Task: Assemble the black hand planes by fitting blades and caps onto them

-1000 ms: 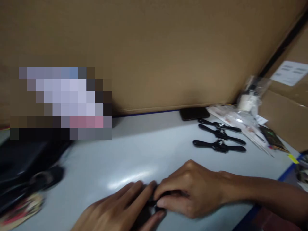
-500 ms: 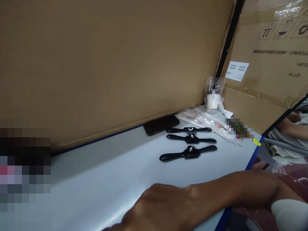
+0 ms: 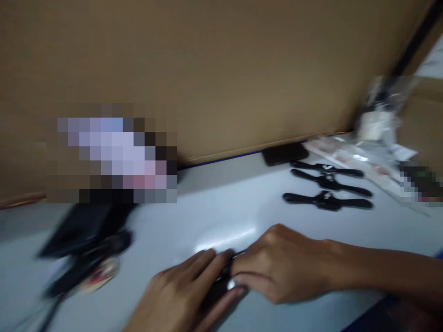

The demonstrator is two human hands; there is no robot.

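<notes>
My left hand point(image 3: 173, 290) and my right hand point(image 3: 280, 265) meet low in the middle of the head view, close over the table. Between them is a dark object point(image 3: 216, 293) with a small shiny metal part; fingers and motion blur hide most of it, so its kind is unclear. The left fingers are curled along one side of it. On the other end, the right fingers pinch near the shiny part. Beyond my right hand lie three black spokeshaves point(image 3: 328, 200), roughly parallel, each with a metal fitting at its centre.
A dark phone-like slab point(image 3: 285, 153) lies against the cardboard wall point(image 3: 221, 69). Clear plastic packets point(image 3: 360, 159) and a bagged white tub point(image 3: 374, 124) stand at the back right. To the left are a black flat case point(image 3: 76, 230), a blurred dark tool and a tape roll point(image 3: 102, 274).
The view has swung left, so the spokeshaves appear farther right. My left hand has come into view, and both hands are now together on the dark object.
</notes>
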